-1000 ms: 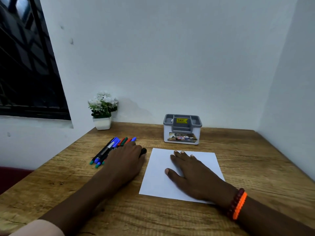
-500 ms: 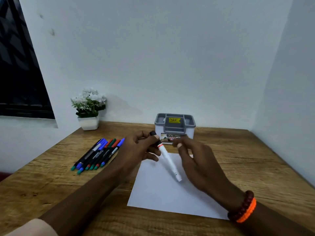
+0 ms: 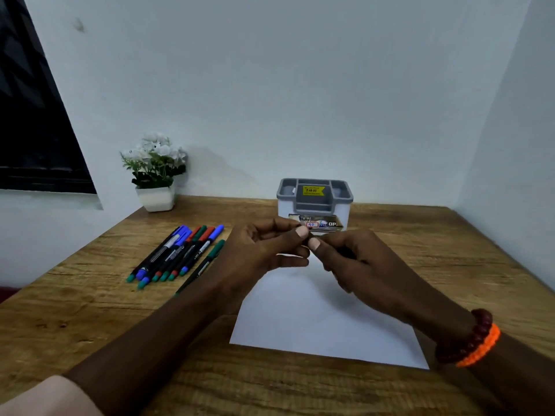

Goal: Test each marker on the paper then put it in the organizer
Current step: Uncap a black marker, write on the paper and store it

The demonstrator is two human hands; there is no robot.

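Note:
Both my hands meet above the far end of the white paper (image 3: 315, 319), thumbs tip to tip. My left hand (image 3: 261, 253) and my right hand (image 3: 360, 271) are each closed on one marker (image 3: 292, 254). Only a thin white sliver of it shows between my left fingers. Whether its cap is on, I cannot tell. The organizer (image 3: 282, 210), a white box with a grey compartment top, stands just behind my hands. Several markers (image 3: 177, 253) with blue, red and green caps lie in a row to the left. One green marker (image 3: 210, 259) lies slightly apart beside my left wrist.
A small potted plant (image 3: 156, 172) with white flowers stands at the back left corner of the wooden table (image 3: 450, 265). White walls close the back and right sides. A dark window is at the left. Bead bracelets (image 3: 471, 340) circle my right wrist.
My left hand picked a white marker from beside the row and lifted it. My right hand left the paper and took hold of it too; both hands now close together around it.

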